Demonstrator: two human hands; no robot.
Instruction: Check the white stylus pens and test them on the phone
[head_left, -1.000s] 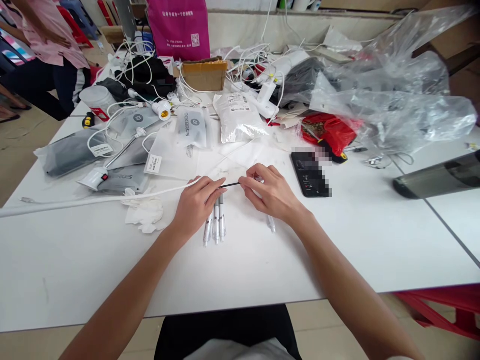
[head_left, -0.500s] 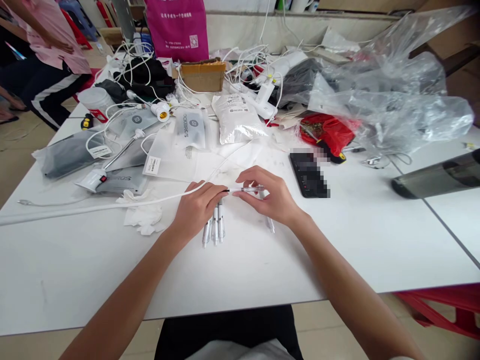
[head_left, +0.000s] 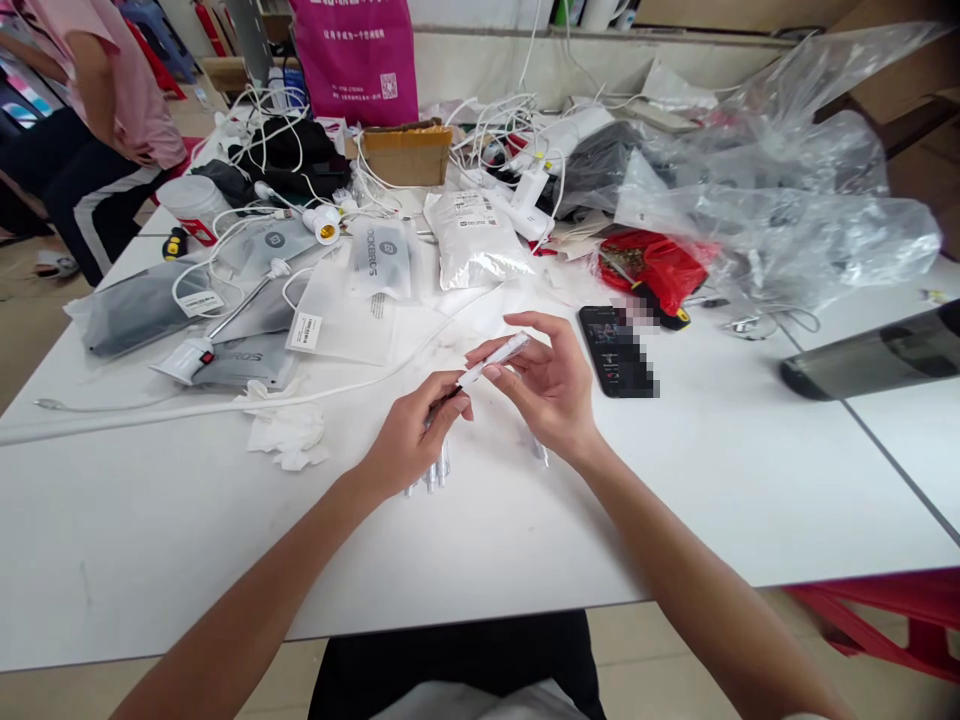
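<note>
My right hand [head_left: 551,385] holds a clear white pen barrel [head_left: 495,359] between thumb and fingers, raised a little above the white table [head_left: 675,500]. My left hand [head_left: 416,432] is pinched on the dark refill end at the barrel's lower tip, where the two hands meet. Under my left hand lie several white pens [head_left: 433,473] side by side on the table. Another pen piece [head_left: 540,452] lies below my right hand.
A black phone [head_left: 619,348] lies just right of my right hand. Crumpled white tissue [head_left: 289,432] and a long white cable [head_left: 150,410] are on the left. Packets, cables, a cardboard box [head_left: 409,150] and clear plastic bags [head_left: 780,200] crowd the far side. A person in pink stands at top left.
Both hands have lifted off the table. The black refill, earlier stretched between them, now sits mostly inside the barrel, which my right hand has tilted up.
</note>
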